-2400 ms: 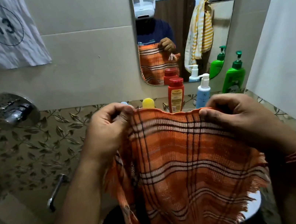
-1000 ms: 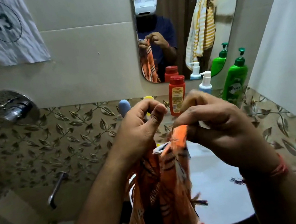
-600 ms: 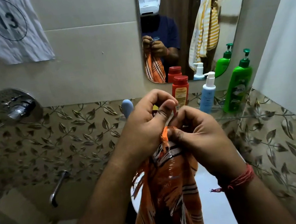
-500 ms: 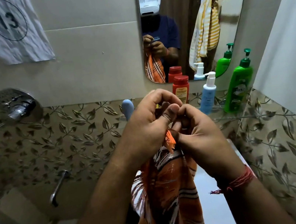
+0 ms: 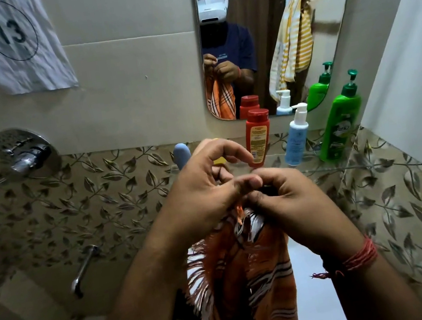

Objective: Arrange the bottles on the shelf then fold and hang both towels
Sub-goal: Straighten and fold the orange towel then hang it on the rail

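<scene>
Hands meet at centre: we see the left hand (image 5: 199,197) and right hand (image 5: 291,202) each pinching the top of the orange towel (image 5: 250,278), which hangs bunched below them. Behind, red bottle (image 5: 258,137), white pump bottle (image 5: 296,136) and green bottle (image 5: 342,122) stand on the shelf (image 5: 315,165).

A crumpled paper sign (image 5: 12,44) marked 13 hangs on the wall at eleven o'clock. Below it, at nine o'clock, sits a chrome shower valve (image 5: 26,155), with a chrome spout (image 5: 84,268) lower at eight o'clock. A mirror (image 5: 276,38) fills one o'clock.
</scene>
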The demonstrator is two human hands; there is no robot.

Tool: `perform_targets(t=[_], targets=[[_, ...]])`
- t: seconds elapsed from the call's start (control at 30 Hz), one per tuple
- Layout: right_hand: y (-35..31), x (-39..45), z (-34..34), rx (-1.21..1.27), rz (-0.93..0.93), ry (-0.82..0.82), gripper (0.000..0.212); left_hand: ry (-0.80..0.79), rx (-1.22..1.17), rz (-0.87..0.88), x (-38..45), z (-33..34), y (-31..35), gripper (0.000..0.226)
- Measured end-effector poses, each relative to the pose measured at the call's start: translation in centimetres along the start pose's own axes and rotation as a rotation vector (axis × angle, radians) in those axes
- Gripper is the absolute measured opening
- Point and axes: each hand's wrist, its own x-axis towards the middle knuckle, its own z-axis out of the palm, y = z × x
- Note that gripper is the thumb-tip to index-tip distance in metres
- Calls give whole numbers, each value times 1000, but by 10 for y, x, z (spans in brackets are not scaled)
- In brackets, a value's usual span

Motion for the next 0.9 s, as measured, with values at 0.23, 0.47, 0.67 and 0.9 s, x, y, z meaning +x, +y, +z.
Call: perform_targets(t=[0.23,0.47,0.67,0.9], targets=[[1,-1,-9,-243,-81,111,10,-36,25,-144,-4,-20,-15,10],[-3,-3,-9,-244,-104,139,13,41,-467,-166,-7,-6,-28,15],[-3,-3,-9,-251,-87,156,12,174,-407,-188,-4,-3,-27,14],[2,-2,-8,-279,-130,252,12,316,-393,-198,-2,4,-28,9]])
